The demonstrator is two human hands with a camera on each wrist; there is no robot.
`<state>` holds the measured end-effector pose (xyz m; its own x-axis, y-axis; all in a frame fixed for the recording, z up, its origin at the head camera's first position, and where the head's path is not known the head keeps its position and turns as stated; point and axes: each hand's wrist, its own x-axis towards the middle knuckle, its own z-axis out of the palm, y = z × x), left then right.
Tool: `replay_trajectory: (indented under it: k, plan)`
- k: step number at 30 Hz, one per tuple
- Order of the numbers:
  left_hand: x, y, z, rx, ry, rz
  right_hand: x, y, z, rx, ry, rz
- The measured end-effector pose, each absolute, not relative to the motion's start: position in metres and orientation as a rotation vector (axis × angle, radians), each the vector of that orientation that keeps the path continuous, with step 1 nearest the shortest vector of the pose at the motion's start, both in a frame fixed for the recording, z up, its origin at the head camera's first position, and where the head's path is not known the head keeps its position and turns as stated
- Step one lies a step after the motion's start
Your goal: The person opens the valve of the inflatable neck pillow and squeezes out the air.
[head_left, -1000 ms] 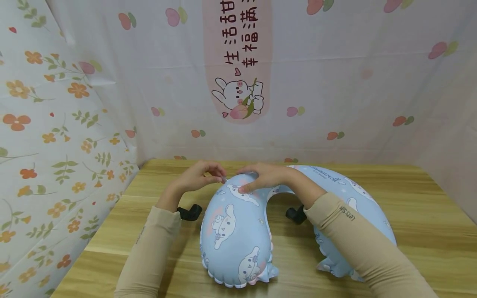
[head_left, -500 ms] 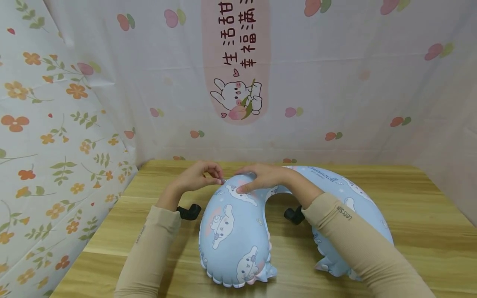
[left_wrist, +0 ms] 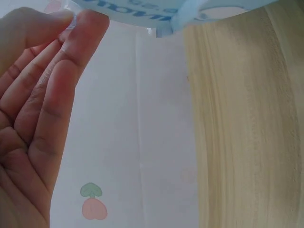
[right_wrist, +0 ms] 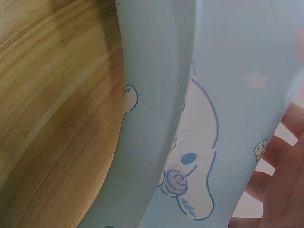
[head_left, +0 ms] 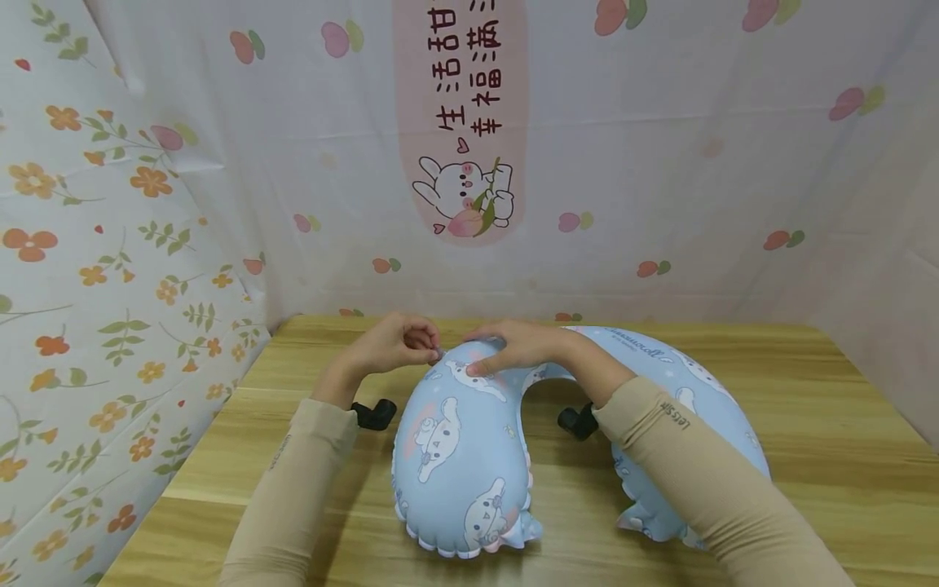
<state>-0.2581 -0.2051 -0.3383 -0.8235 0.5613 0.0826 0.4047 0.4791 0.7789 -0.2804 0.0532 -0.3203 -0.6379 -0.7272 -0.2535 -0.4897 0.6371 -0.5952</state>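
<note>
A light blue inflatable U-shaped neck pillow (head_left: 484, 432) with white puppy prints lies on the table, its curve at the far side and its two ends toward me. At the outer edge of its left arm, my left hand (head_left: 392, 344) pinches a small clear valve (left_wrist: 72, 23) between thumb and index finger, best seen in the left wrist view. The other fingers of that hand are bent. My right hand (head_left: 521, 346) grips the same arm near its far bend, thumb on top. Its fingers (right_wrist: 273, 156) reach behind the edge in the right wrist view.
The wooden table (head_left: 829, 456) has its far edge close behind the pillow. A printed white curtain (head_left: 660, 163) hangs behind it, and a floral one (head_left: 81, 326) on the left. Black wrist mounts (head_left: 376, 414) stick out from both wrists.
Both hands keep their hold almost in place. The left wrist has risen slightly, and the pillow and backdrop have shifted a little leftward in the head view.
</note>
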Motion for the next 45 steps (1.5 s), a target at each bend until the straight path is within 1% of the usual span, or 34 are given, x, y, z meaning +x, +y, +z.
replay_trajectory:
  k: [15,19,30,45]
  plan:
    - [-0.271,-0.197,-0.346,0.893,2.512,1.336,-0.283,0.059,-0.321,-0.942,2.439,-0.681]
    - [-0.272,-0.199,-0.346,0.910,2.463,1.367,-0.284,0.058,-0.322,-0.941,2.442,-0.675]
    - [-0.269,-0.204,-0.344,0.847,2.418,1.404,-0.282,0.057,-0.322,-0.951,2.441,-0.670]
    - [-0.269,-0.201,-0.346,0.874,2.381,1.338,-0.276,0.053,-0.323,-1.023,2.421,-0.672]
